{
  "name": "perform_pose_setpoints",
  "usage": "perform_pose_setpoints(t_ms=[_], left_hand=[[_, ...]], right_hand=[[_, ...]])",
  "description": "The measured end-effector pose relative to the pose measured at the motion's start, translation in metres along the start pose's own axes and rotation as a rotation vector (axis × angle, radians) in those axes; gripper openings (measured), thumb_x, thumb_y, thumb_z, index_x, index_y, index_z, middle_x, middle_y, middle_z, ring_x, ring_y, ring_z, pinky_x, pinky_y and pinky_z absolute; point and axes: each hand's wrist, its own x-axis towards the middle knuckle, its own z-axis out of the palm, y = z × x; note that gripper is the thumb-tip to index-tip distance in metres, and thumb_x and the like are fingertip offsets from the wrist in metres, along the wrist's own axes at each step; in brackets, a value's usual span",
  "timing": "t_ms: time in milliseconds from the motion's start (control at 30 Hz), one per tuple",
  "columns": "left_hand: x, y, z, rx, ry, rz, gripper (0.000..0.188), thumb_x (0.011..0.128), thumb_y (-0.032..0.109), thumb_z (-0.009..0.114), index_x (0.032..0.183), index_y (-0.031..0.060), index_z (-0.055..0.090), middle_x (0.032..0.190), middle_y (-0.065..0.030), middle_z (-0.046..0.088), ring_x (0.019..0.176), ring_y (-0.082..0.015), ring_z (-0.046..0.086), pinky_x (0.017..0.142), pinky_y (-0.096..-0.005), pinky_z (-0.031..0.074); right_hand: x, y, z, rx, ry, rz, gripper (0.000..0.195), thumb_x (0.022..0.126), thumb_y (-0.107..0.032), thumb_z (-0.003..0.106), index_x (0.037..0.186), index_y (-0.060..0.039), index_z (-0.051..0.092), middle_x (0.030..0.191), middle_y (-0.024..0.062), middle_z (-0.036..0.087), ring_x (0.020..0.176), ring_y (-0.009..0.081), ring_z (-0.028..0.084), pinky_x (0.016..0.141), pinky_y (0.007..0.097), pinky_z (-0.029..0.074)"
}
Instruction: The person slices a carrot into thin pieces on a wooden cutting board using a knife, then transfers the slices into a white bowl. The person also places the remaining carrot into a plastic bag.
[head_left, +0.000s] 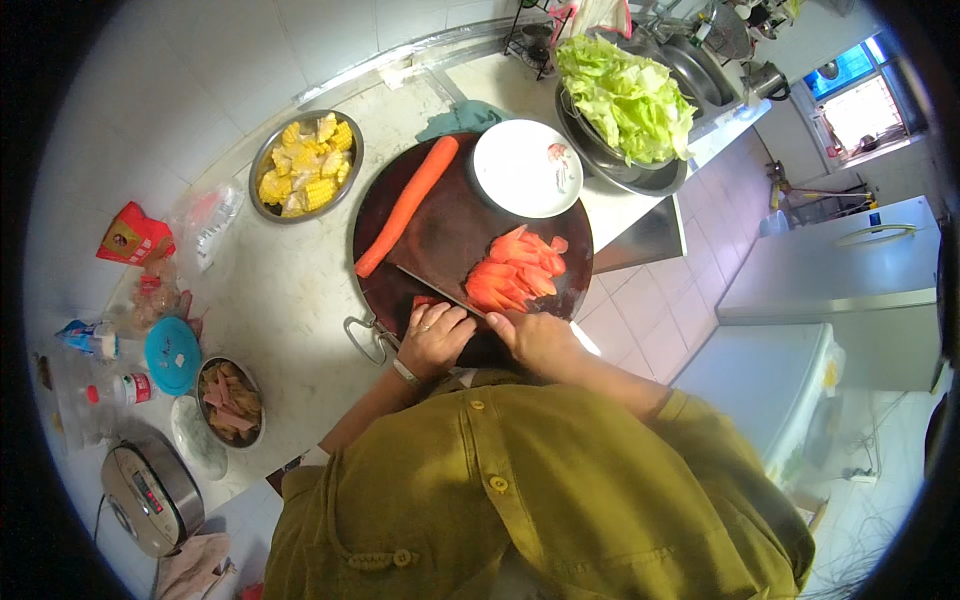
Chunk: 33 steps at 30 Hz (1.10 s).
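A round dark cutting board (442, 232) lies before me on the counter. My right hand (544, 343) grips a kitchen knife; its blade (439, 289) is seen nearly edge-on, pointing up and left. Close beside the blade, my left hand (437, 337) presses down with curled fingers on a red piece of tomato (424, 301), mostly hidden under them. Cut tomato wedges (517, 274) form a pile just beyond my right hand. A whole peeled carrot (409, 206) lies along the board's left side. At the board's far right rests a white plate (517, 176) with a printed picture.
A metal bowl of cut corn (306, 165) stands left of the board. Lettuce (626, 97) fills a basin at back right, by the sink (701, 71). Sliced meat in a bowl (230, 405), a blue lid (172, 355) and a rice cooker (150, 491) stand at left.
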Motion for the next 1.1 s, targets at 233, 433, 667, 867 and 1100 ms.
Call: perform_pose_setpoints(t_ms=[233, 433, 667, 867, 1100], left_hand=[[0.009, -0.002, -0.012, -0.006, -0.02, 0.027, 0.022, 0.079, 0.017, 0.067, 0.101, 0.0118, 0.066, 0.108, -0.0021, 0.06, 0.1, -0.0225, 0.055, 0.088, -0.0387, 0.044], [0.006, -0.002, -0.01, -0.054, -0.039, -0.028, 0.022, 0.081, 0.015, 0.066, 0.102, 0.0105, 0.066, 0.108, -0.003, 0.062, 0.1, -0.0231, 0.056, 0.087, -0.0393, 0.045], [0.0, 0.0, -0.005, -0.062, -0.037, -0.012, 0.023, 0.082, 0.015, 0.065, 0.104, 0.0107, 0.066, 0.106, -0.0033, 0.062, 0.097, -0.0224, 0.057, 0.087, -0.0389, 0.044], [0.01, 0.003, -0.012, -0.022, -0.035, -0.008, 0.022, 0.081, 0.015, 0.065, 0.103, 0.0104, 0.067, 0.104, -0.0056, 0.06, 0.095, -0.0235, 0.057, 0.085, -0.0389, 0.044], [0.017, 0.001, -0.038, 0.002, -0.226, 0.036, 0.024, 0.079, 0.012, 0.061, 0.103, 0.0074, 0.064, 0.105, -0.0114, 0.057, 0.099, -0.0276, 0.055, 0.085, -0.0402, 0.044]], right_hand=[[0.009, 0.025, -0.01, 0.384, 0.007, -0.062, 0.056, 0.096, -0.052, 0.043, 0.101, -0.0009, 0.066, 0.079, 0.0268, 0.064, 0.074, 0.0441, 0.064, 0.067, 0.0509, 0.052], [-0.029, 0.004, -0.02, 0.021, 0.02, -0.046, 0.032, 0.092, -0.035, 0.053, 0.105, -0.0068, 0.061, 0.078, 0.0239, 0.066, 0.076, 0.04, 0.066, 0.069, 0.0497, 0.053], [-0.017, -0.004, -0.007, -0.032, -0.037, 0.015, 0.033, 0.092, -0.036, 0.052, 0.105, -0.0069, 0.06, 0.079, 0.023, 0.066, 0.077, 0.0395, 0.066, 0.068, 0.0505, 0.053], [0.018, 0.028, 0.014, 0.128, 0.064, -0.077, 0.033, 0.09, -0.033, 0.056, 0.099, -0.0026, 0.064, 0.075, 0.0274, 0.063, 0.078, 0.0447, 0.063, 0.07, 0.0505, 0.05], [0.011, 0.045, -0.008, 0.48, -0.008, 0.052, 0.03, 0.09, -0.029, 0.056, 0.095, -0.0001, 0.063, 0.069, 0.023, 0.064, 0.068, 0.038, 0.065, 0.063, 0.0448, 0.052]])
